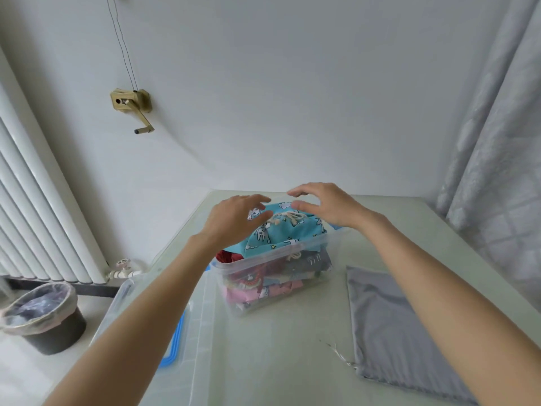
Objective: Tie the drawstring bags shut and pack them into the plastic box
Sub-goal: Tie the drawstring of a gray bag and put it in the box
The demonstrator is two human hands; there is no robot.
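Both bare forearms reach in from the near edge, angled toward each other over the pale glossy surface [263, 361]. Left hand [234, 218] hovers palm down above the far left corner of the clear rectangular plastic box [263, 259], fingers loosely spread and slightly bent, grasping nothing. Right hand [325, 205] hangs over the far right side of the box, fingers arched in a loose claw with the thumb below them, also released; whether its fingertips touch the cloth beneath cannot be told.

Between the 2 hands, the turquoise cotton drawstring bag printed with white cartoon figures and clouds [278, 232] sits on top of the box's contents, bulging above the rim, its mouth gathered by a knotted cream cord [285, 219]. Under it, seen through the see-through wall, lie more folded fabric bags in red, pink and grey [263, 282], stacked in soft layers.

To the right of the box, a flat grey satin-smooth drawstring bag [392, 326] lies spread on the surface, its thin cord trailing from the near left corner. At near left rests a clear plastic lid with blue clips [187, 332], partly under the left forearm.
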